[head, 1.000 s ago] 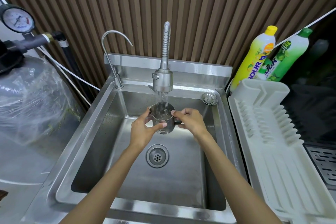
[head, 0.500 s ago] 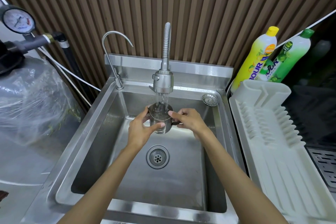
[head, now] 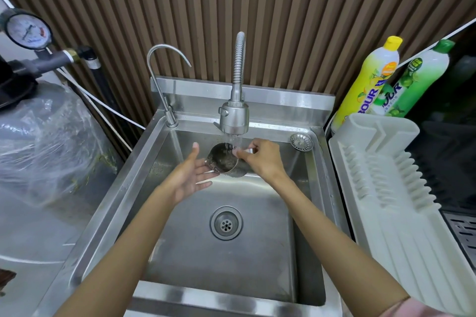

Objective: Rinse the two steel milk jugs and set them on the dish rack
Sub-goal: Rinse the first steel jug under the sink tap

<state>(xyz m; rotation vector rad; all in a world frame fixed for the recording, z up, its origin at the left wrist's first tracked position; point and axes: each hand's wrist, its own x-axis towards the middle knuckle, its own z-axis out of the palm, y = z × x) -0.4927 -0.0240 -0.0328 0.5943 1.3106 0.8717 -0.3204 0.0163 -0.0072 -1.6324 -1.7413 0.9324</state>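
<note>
The right hand [head: 262, 159] grips the steel jug [head: 223, 161] under the running tap [head: 234, 117]. The left hand [head: 189, 175] lies open beside it, fingers spread. Both bottles, yellow [head: 365, 85] and green [head: 412, 80], read "BOUR".

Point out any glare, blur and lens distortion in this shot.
Head view: glare streaks on the sink backsplash and the basin floor; the water and the jug interior are motion-blurred; wide-angle bowing bends the wall slats and the rack outward near the edges; the hands look sharp.

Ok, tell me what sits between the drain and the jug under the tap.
Head view: only bare wet steel sink floor lies between the drain and the jug; nothing rests there.
</note>
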